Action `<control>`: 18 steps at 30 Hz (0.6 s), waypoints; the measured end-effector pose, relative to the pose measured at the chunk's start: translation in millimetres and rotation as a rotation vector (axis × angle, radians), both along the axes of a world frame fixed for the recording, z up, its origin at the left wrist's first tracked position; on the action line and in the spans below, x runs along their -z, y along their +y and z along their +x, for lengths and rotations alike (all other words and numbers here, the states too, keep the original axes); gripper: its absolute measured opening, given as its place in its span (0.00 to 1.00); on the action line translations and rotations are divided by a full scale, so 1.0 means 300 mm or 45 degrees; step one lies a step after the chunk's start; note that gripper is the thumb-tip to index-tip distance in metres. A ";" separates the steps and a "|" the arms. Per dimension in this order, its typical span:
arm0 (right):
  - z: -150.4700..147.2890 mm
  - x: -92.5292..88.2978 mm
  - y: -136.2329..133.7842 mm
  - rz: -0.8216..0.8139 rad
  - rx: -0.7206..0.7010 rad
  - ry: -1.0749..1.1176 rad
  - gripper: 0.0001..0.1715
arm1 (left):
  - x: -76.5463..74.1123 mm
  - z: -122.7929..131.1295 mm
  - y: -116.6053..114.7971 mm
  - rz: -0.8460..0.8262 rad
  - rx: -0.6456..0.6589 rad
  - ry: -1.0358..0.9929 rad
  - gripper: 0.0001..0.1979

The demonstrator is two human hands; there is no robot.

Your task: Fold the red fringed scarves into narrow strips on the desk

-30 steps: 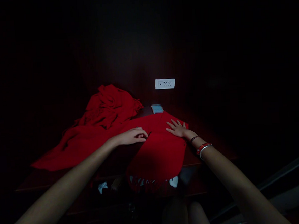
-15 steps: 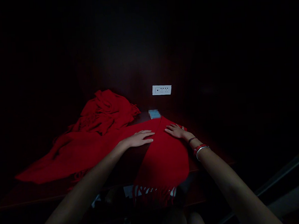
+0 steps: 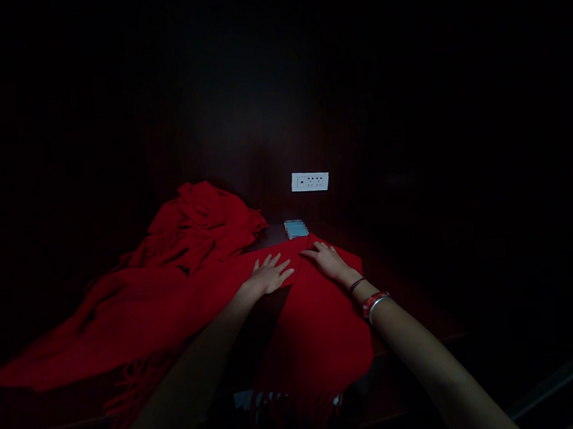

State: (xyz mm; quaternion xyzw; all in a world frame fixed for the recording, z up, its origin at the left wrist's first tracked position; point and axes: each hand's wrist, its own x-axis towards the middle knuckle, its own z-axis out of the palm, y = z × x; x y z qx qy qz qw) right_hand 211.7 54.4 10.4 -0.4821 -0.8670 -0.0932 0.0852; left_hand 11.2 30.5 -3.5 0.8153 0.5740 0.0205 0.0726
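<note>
A red fringed scarf point(image 3: 322, 329) lies across the dark tabletop, folded at an angle near the back so that one end hangs over the front edge. My left hand point(image 3: 269, 275) rests palm down on its left stretch, fingers spread. On the right, my right hand point(image 3: 326, 261) lies on the scarf just beside the fold line, its fingers stretched out and slightly bent. The scarf's left part runs out towards the table's left side, with fringe hanging near my left forearm. I wear a dark band, a red bracelet and a silver bangle on my right wrist.
A heap of red fringed cloth point(image 3: 204, 219) sits at the back left, against the scarf. Behind the fold lies a small light-blue item point(image 3: 296, 229), blurred out. A white power socket point(image 3: 310, 181) is on the dark back wall. Pale items point(image 3: 244, 399) show below the front edge.
My right hand has slid left to the fold line. My left hand has shifted slightly left with its fingers spread wider. The view has tilted, so the scene sits lower.
</note>
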 end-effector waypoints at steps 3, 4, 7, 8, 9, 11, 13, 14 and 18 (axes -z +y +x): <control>-0.014 -0.004 0.014 0.016 -0.007 -0.053 0.18 | 0.008 -0.013 0.018 0.017 -0.116 0.020 0.30; -0.017 -0.003 0.019 0.028 -0.013 -0.054 0.18 | 0.011 -0.016 0.024 0.000 -0.134 0.019 0.31; -0.023 -0.003 0.031 0.026 -0.055 -0.065 0.18 | 0.022 -0.019 0.036 -0.028 -0.141 0.008 0.32; -0.023 -0.006 0.032 0.014 -0.066 -0.075 0.17 | 0.025 -0.019 0.038 -0.027 -0.141 0.007 0.32; -0.023 -0.011 0.031 0.005 -0.071 -0.083 0.17 | 0.027 -0.019 0.040 -0.031 -0.141 0.006 0.32; -0.023 -0.025 0.022 0.023 -0.056 -0.075 0.16 | 0.028 -0.021 0.042 -0.032 -0.142 -0.002 0.32; -0.024 -0.041 0.002 0.092 -0.042 -0.017 0.16 | 0.027 -0.024 0.044 -0.033 -0.147 -0.009 0.33; -0.026 -0.048 -0.011 0.131 -0.051 0.024 0.16 | 0.026 -0.027 0.046 -0.034 -0.151 -0.011 0.33; -0.049 -0.052 -0.056 0.146 -0.134 0.117 0.17 | 0.022 -0.036 0.054 -0.037 -0.153 -0.013 0.33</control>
